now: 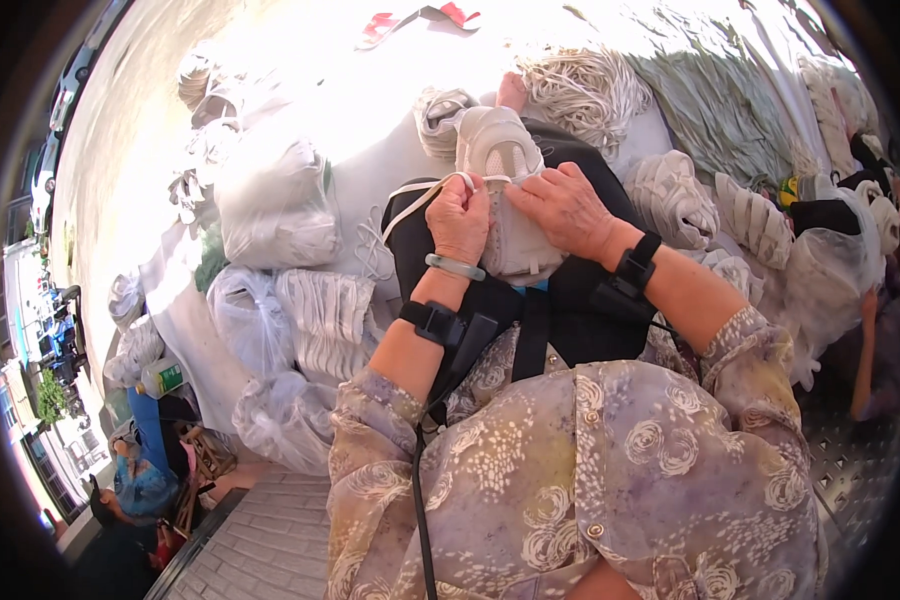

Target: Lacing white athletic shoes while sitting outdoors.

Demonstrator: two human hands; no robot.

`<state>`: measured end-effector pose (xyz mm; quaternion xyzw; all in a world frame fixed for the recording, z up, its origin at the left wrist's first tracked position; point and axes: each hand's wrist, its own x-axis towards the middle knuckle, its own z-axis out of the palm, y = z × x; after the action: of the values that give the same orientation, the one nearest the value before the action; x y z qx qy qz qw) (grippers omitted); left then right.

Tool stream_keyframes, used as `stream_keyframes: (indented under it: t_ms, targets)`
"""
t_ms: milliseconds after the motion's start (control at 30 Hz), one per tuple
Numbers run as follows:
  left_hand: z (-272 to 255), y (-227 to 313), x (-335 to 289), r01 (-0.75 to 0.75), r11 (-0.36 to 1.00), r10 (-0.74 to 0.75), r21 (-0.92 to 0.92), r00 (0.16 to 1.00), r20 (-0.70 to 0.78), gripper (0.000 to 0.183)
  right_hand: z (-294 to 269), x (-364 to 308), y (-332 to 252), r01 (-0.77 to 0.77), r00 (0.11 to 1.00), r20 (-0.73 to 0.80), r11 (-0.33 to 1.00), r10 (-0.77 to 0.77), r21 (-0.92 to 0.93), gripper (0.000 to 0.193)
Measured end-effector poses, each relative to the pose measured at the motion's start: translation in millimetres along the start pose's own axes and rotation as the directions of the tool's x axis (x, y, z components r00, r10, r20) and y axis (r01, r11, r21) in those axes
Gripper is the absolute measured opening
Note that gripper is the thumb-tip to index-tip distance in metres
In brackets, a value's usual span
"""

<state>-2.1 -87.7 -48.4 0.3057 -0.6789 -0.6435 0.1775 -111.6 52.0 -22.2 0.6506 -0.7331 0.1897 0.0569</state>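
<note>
A white and beige shoe upper (523,252) lies across my lap on black cloth, its rounded toe end pointing away from me. My left hand (458,218) is closed in a pinch on a flat white shoelace (410,204), whose loose length trails off to the left. On the other side of the upper, my right hand (570,212) has its thumb and fingers pressed together at the lace by the eyelet area. A short stretch of lace runs between both hands across the upper. Fingertips hide exactly where it passes through.
A pile of white laces (585,95) lies beyond my lap. Nested stacks of uppers (673,197) stand right, with more uppers (325,305) left. Plastic bags (282,205) bulge at left. Another person (140,485) sits far left; another person's arm (865,350) shows at right.
</note>
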Motion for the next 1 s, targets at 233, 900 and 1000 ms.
stream_keyframes:
  t_ms: [233, 900, 1000]
  targets:
    - [6.1, 9.7, 7.4, -0.279, 0.853, 0.314, 0.441, 0.949, -0.008, 0.005, 2.6, -1.8, 0.8, -0.092, 0.995, -0.035, 0.992, 0.096, 0.084, 0.025]
    - [10.8, -1.4, 6.2, -0.388, 0.637, 0.449, 0.666, 0.889, 0.088, 0.017, 10.8, -5.1, 10.5, -0.344, 0.935, 0.055, 0.861, 0.35, 0.374, 0.024]
    - [3.8, -3.7, 6.1, -0.431, 0.595, 0.5, 0.679, 0.859, 0.108, 0.02, 12.1, -4.1, 8.7, -0.342, 0.935, 0.05, 0.855, 0.352, 0.39, 0.024]
